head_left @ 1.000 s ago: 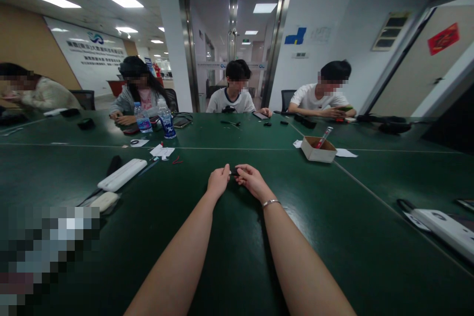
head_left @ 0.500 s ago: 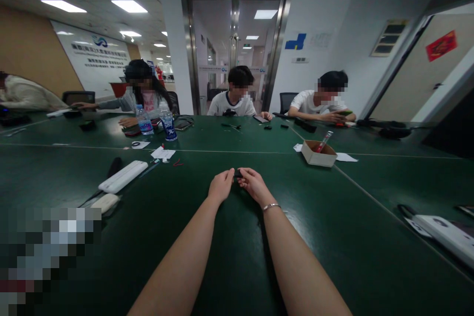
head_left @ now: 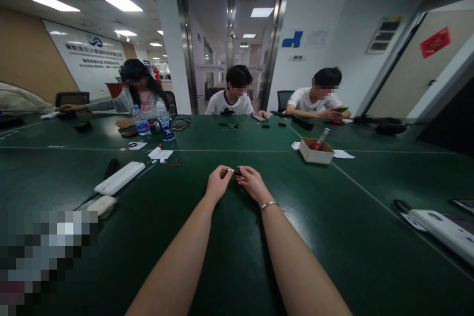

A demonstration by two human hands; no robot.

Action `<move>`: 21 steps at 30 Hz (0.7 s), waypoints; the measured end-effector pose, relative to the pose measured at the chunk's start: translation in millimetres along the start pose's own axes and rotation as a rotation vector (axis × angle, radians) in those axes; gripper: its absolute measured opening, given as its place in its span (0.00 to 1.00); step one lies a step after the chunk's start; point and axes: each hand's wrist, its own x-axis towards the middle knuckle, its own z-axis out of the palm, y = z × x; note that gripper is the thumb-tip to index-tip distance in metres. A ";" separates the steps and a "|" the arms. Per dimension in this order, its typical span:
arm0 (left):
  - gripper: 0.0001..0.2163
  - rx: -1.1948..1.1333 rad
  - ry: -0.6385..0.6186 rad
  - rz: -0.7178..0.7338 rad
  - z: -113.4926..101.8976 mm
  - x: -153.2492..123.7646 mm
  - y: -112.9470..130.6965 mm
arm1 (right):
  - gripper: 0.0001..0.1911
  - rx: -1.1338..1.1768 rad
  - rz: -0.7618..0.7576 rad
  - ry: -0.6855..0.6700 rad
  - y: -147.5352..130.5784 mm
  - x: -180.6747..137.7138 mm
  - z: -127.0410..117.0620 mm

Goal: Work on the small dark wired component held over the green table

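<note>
Both hands pinch one small dark part over the green table.

I see my left hand (head_left: 218, 183) and right hand (head_left: 252, 182) meeting fingertip to fingertip, fingers closed on a small black piece (head_left: 237, 172) held just above the green table (head_left: 333, 217); what it is I cannot tell. The work looks mid-way, the piece not set down. Open tabletop lies all around; a cardboard box (head_left: 316, 150) and white power strip (head_left: 119, 178) sit well apart.
</note>
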 end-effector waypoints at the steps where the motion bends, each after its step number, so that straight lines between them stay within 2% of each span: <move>1: 0.11 0.018 0.004 -0.021 -0.3 0.0 0.3 | 0.15 -0.002 0.001 -0.003 0.1 0.0 -0.2; 7: 0.18 0.195 -0.018 -0.110 -1.7 0.3 1.9 | 0.16 -0.027 0.009 -0.027 0.8 1.1 -2.4; 10: 0.20 0.198 -0.035 -0.118 -2.7 -0.9 3.9 | 0.17 -0.039 -0.002 -0.061 0.8 0.5 -2.4; 21: 0.25 0.249 0.046 -0.213 -8.7 -4.7 12.8 | 0.19 -0.121 -0.011 -0.156 -3.9 -5.1 1.7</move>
